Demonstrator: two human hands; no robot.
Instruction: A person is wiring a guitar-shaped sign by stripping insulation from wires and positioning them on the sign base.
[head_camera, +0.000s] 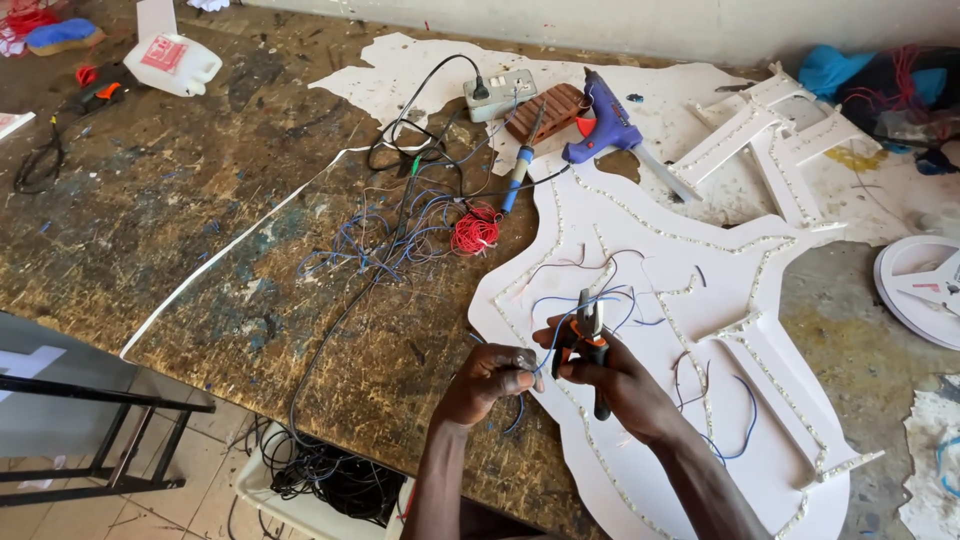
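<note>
My right hand (618, 378) grips orange-handled pliers (592, 338), jaws pointing up and closed around a thin blue wire (560, 330). My left hand (497, 377) pinches the lower end of that wire just left of the pliers. Both hands hover over a large white cut-out board (640, 250) edged with strips of small lights, with loose blue and dark wires lying on it.
On the worn wooden table (200, 200) lie a tangle of blue wires (390, 240), a red wire coil (475, 231), a soldering iron (518, 172), a blue glue gun (606, 118), a power strip (500, 94), a brick (545, 110) and a white jug (180, 63). A tub of black cable (320, 475) sits below the edge.
</note>
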